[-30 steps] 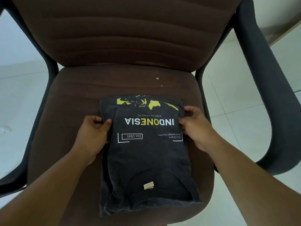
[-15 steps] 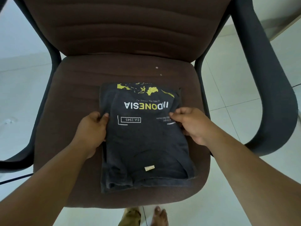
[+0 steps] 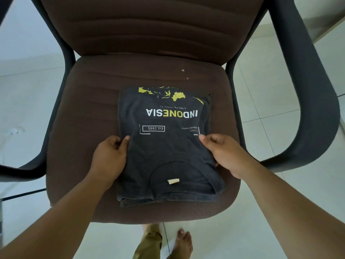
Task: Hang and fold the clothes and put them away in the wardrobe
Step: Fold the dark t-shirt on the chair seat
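Folded T-shirt on chair seat, gripped at both sides.

We note the dark folded T-shirt lying flat on the brown chair seat, toward its front edge, collar nearest us. Our left hand fingers pinch its left edge; our right hand fingers pinch its right edge.

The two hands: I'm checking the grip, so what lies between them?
In the head view, the folded dark T-shirt spans the gap between left hand and right hand, each pinching a side edge.
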